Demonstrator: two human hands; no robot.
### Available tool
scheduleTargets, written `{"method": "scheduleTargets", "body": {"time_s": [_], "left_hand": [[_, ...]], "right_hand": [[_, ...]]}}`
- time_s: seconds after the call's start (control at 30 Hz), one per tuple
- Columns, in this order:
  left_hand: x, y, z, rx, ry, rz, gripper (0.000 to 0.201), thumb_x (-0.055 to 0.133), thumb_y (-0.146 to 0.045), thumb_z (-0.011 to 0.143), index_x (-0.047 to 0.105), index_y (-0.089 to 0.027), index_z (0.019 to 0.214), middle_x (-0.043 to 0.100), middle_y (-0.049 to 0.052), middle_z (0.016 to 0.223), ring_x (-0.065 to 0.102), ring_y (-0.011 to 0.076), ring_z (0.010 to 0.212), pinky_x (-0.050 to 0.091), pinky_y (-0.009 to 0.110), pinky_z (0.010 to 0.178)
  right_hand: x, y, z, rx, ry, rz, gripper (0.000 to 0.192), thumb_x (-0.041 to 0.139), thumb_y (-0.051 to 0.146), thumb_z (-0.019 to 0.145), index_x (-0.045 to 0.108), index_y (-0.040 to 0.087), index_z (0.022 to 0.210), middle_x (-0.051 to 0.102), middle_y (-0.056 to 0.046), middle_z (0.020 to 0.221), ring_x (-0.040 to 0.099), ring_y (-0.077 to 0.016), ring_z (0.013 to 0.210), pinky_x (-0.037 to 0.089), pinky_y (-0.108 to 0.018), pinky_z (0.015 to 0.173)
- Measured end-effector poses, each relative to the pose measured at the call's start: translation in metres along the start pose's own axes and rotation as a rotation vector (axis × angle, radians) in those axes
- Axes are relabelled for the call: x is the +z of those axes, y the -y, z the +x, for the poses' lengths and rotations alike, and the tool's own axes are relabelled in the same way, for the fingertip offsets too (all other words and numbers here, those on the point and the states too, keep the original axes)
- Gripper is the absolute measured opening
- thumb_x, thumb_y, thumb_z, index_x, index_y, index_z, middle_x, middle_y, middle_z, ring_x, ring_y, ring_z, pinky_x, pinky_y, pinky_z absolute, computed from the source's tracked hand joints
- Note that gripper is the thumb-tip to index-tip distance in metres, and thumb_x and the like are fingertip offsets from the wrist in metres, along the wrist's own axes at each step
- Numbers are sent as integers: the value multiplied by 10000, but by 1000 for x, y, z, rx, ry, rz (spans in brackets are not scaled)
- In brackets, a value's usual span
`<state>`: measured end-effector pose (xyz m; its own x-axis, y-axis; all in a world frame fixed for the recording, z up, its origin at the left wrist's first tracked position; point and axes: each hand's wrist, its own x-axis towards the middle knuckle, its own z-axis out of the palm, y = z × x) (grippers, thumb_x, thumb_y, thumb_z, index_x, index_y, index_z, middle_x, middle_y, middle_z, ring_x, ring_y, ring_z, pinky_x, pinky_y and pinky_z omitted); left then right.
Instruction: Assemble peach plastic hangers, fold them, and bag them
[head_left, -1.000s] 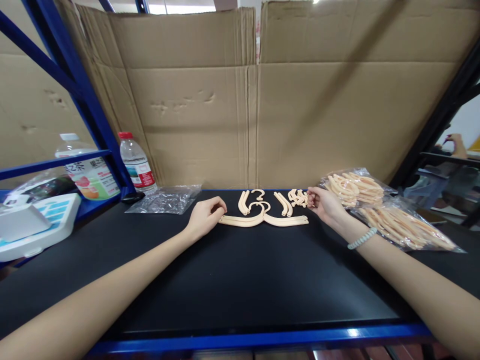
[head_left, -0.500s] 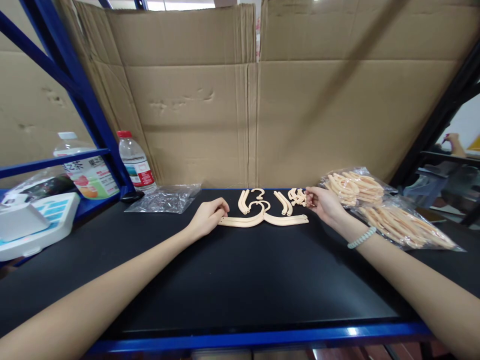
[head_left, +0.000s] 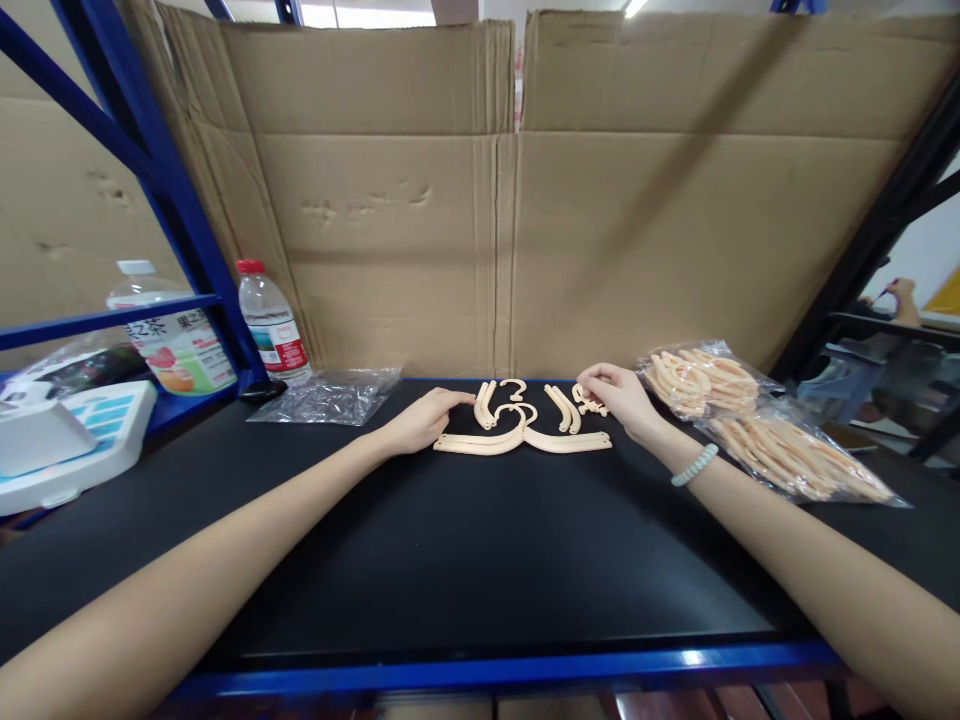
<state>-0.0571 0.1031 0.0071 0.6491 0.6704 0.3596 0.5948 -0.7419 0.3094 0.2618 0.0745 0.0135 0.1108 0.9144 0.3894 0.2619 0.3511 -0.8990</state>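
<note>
two hands work at mid-frame on the black desk [head_left: 450,560]: the left hand [head_left: 420,422], fingers loosely curled and gripping nothing, rests at the left end of the flat-laid hanger parts [head_left: 525,440], while the right hand [head_left: 619,398] pinches small clips [head_left: 589,400] just right of them.
</note>
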Motion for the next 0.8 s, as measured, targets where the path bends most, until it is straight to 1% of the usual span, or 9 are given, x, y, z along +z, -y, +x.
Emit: {"method": "scheduleTargets", "body": {"time_s": [0.07,0.17,0.23,0.37,0.47,0.57,0.67,0.8], "left_hand": [[0,2,1,15,32,-4,601,334,1,702,580,-231,1198,614,51,1210,530,196,1117,409,344,986],[-1,3,1,40,69,-6,643,318,23,707,546,-226,1254,582,63,1248,516,186,1135,399,341,1000],[-2,3,1,44,87,-1,658,313,33,715,527,-224,1281,558,62,1284,496,182,1166,388,340,1015],[-2,6,0,24,119,22,672,309,42,725,503,-214,1315,546,72,1302,469,189,1215,375,345,1032],[0,9,-1,26,111,33,640,315,31,753,523,-229,1300,580,66,1258,494,188,1189,395,338,1009],[1,13,-1,79,74,20,555,325,-1,813,561,-241,1254,609,54,1226,520,186,1142,403,343,989],[2,16,0,117,48,12,459,347,-39,856,613,-230,1176,604,67,1219,521,194,1126,384,367,997],[3,18,0,106,32,8,350,418,-99,867,662,-226,1083,581,88,1145,532,212,1071,410,376,951]], "right_hand": [[8,2,6,-61,92,-113,22,636,208,712,641,189,720,605,11,607,525,-119,551,392,-225,530],[24,7,18,-158,273,-297,139,661,98,673,685,195,770,625,17,631,547,-128,590,402,-233,577],[35,9,27,-220,382,-405,206,660,59,671,706,194,820,634,13,659,551,-129,608,405,-238,609],[56,8,46,-314,519,-562,241,667,81,721,718,166,940,668,-48,811,588,-164,724,427,-273,707],[63,4,55,-351,583,-631,252,652,76,743,723,166,967,679,-74,902,609,-184,811,440,-280,757],[66,-1,59,-371,622,-656,231,637,48,740,739,171,907,690,-73,919,622,-184,830,451,-265,765],[68,-7,61,-378,615,-654,204,662,51,714,746,175,852,696,-68,901,630,-189,826,457,-262,758],[70,-13,61,-365,567,-606,160,691,67,685,743,169,797,694,-62,868,632,-184,782,461,-260,725]]}}
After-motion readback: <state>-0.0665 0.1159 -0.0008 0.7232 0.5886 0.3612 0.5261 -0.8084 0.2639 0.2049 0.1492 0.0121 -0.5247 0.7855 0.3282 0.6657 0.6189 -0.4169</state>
